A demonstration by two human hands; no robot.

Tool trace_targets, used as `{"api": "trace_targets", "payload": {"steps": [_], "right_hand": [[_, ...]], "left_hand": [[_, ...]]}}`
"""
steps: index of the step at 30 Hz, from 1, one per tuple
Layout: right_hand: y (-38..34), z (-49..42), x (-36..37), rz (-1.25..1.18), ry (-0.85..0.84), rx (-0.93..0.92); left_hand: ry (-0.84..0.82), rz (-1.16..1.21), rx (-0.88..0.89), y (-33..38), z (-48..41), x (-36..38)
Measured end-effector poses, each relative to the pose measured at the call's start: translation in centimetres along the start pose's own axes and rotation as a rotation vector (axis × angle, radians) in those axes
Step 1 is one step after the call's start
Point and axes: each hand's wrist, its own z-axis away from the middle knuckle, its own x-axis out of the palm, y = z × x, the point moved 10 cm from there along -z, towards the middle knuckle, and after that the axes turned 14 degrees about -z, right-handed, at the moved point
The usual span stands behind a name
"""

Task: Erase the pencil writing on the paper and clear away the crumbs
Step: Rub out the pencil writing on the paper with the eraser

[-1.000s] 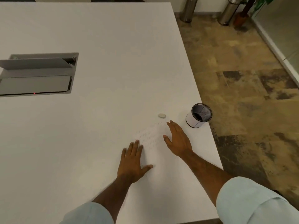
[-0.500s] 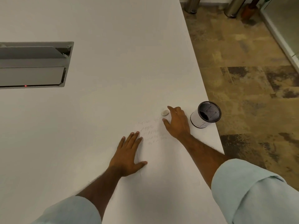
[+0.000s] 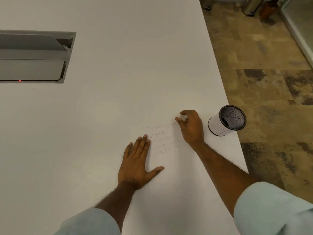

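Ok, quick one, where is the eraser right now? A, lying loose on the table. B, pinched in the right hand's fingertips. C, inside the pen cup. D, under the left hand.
B: the small white eraser sits pinched in the right hand, just above the writing on the paper.

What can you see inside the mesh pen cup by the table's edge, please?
Inside the mesh pen cup, a couple of thin dark sticks, perhaps pencils, lean against the mesh. Its bottom is too dark to read.
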Motion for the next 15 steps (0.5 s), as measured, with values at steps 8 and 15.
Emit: {"api": "trace_targets", "payload": {"steps": [8,15], "right_hand": [[-2.2,5.6,6.3,-0.272,-0.185,-0.028],[-3.0,4.6,8.1,-0.231,-0.159,-0.109]], "left_hand": [[0.017,-0.002,0.006,0.0,-0.2,0.2],[0.02,-0.014,-0.003,0.0,-0.3,0.6]]}}
